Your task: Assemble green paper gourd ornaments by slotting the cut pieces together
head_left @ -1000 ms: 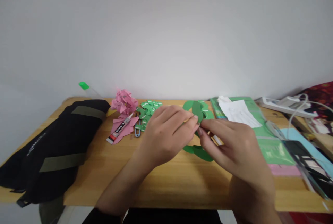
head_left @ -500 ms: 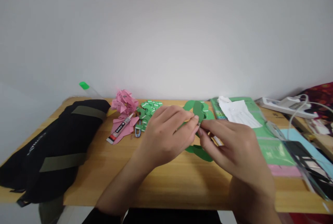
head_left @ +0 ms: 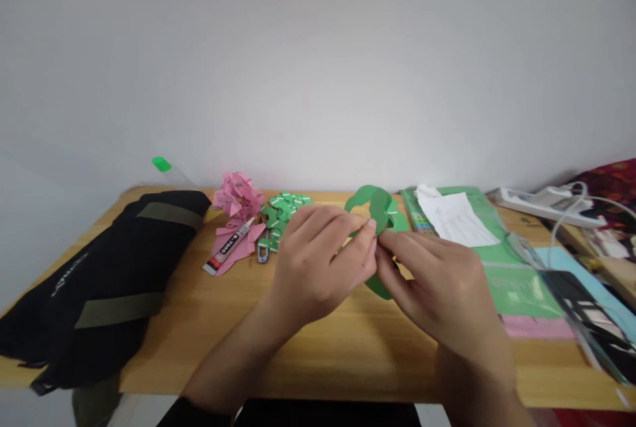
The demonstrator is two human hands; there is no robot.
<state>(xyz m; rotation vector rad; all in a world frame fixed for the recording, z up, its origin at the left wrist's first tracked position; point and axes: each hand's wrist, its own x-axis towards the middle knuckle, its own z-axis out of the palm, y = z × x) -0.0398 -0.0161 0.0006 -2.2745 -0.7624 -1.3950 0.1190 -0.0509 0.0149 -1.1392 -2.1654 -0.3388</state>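
Green paper [head_left: 380, 207] held upright

Plain green with smooth, rounded edges, it rises where the left hand [head_left: 320, 265] and right hand [head_left: 442, 278] meet over the tabletop [head_left: 348, 357], its near end hidden by them. A curved lobe [head_left: 358, 198] bends left from its far end; a rounded lobe [head_left: 378, 287] shows on the near side, between the hands. Whether all are one piece cannot be told.

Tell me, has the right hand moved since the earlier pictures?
Yes: the right hand has shifted slightly left, uncovering more of the pink strip.
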